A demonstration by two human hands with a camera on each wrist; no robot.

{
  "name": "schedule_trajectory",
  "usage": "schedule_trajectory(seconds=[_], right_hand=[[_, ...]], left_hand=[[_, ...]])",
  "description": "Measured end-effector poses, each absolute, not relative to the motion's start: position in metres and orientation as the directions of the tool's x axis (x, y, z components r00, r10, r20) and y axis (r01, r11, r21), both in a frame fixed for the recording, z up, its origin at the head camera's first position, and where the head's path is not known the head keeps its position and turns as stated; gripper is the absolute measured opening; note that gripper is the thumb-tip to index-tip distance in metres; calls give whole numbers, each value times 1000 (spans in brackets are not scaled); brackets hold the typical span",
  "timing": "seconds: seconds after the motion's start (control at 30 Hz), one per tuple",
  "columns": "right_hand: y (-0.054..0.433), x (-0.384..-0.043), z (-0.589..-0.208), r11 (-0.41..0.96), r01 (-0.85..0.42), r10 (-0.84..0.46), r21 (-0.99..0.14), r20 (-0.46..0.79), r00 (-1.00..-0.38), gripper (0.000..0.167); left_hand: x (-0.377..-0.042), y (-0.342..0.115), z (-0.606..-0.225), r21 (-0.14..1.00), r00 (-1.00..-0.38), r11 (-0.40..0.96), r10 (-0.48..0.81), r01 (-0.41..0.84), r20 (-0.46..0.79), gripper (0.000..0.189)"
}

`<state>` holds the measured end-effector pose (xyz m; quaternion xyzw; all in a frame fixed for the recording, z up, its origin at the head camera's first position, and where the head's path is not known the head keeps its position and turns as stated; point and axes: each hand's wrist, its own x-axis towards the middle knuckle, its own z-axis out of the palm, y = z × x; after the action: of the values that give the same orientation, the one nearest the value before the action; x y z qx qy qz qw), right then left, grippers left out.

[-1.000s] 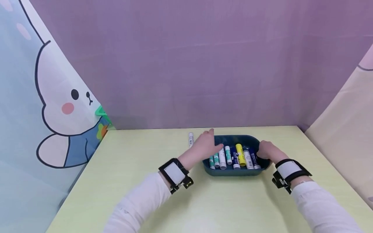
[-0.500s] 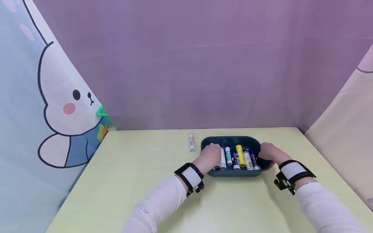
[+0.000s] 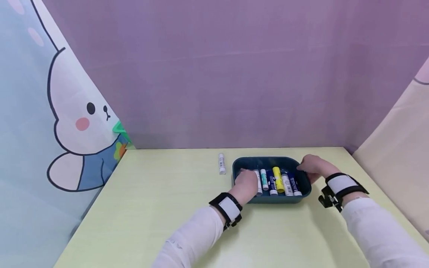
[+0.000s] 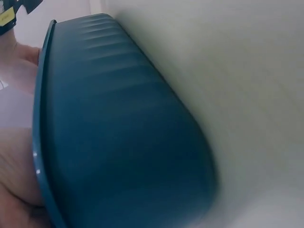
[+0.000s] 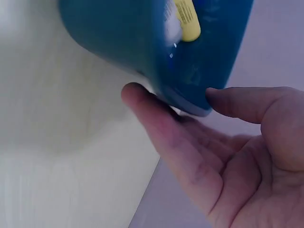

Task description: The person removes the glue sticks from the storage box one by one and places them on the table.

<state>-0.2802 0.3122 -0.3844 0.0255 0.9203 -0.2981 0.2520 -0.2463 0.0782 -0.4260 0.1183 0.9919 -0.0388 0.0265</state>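
Observation:
A dark teal plastic bin (image 3: 275, 199) stands on the table with several glue sticks side by side in it, among them a yellow one (image 3: 278, 179), a teal-and-white one (image 3: 264, 179) and dark blue ones. My left hand (image 3: 245, 183) reaches over the near wall into the left end; its fingertips are hidden, and I cannot tell whether they hold a glue stick. At the other end, my right hand (image 5: 213, 147) pinches the bin's rim, thumb on the inner side and fingers outside. A single white glue stick (image 3: 222, 163) lies on the table left of the bin.
The pale yellow table (image 3: 161, 208) extends to the left and in front of the bin. A purple cloth (image 3: 214, 74) hangs behind its far edge. On the left is a printed sheet with a cartoon rabbit (image 3: 77, 130), and a pale cloth (image 3: 402, 149) borders the right side.
My left hand has moved from beside the lone glue stick, rightward and down into the bin's left end. My right hand has shifted slightly up and right along the bin's right rim.

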Motion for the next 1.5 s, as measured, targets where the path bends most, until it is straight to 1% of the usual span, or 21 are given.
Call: schedule_trajectory(seconds=[0.03, 0.13, 0.23, 0.33, 0.57, 0.83, 1.1, 1.3, 1.43, 1.5], right_hand=[[313, -282, -383, 820, 190, -112, -540, -478, -871, 37], [315, -286, -379, 825, 176, -127, -537, -479, -869, 33], [314, -288, -377, 845, 158, -125, -510, -476, -870, 28], [313, -289, -377, 859, 154, -113, -489, -473, -873, 26], [311, -289, -378, 871, 146, -93, -470, -448, -889, 18], [309, -292, -381, 890, 131, -87, -436, -445, -891, 17], [309, -292, -378, 887, 116, -109, -447, -447, -888, 16], [308, -294, -378, 898, 107, -103, -427, -441, -892, 16], [307, -296, -380, 903, 100, -99, -417, -429, -898, 16], [307, -297, -380, 906, 90, -102, -413, -421, -901, 17]], left_hand=[[-247, 79, -427, -62, -972, 971, 227, 230, -63, 37], [-249, 81, -429, -26, -974, 976, 216, 218, -64, 30], [-250, 82, -432, -23, -972, 973, 230, 231, -57, 18], [-252, 84, -434, -6, -972, 973, 229, 230, -54, 14], [-255, 86, -436, 12, -980, 983, 185, 184, -70, 17], [-253, 84, -436, 7, -979, 981, 192, 192, -68, 17], [-253, 84, -433, -44, -979, 979, 199, 201, -51, 19], [-252, 83, -428, 4, -975, 975, 220, 221, 4, 19], [-249, 78, -417, 41, -959, 958, 280, 283, 50, 19], [-248, 74, -409, 79, -952, 950, 300, 303, 57, 16]])
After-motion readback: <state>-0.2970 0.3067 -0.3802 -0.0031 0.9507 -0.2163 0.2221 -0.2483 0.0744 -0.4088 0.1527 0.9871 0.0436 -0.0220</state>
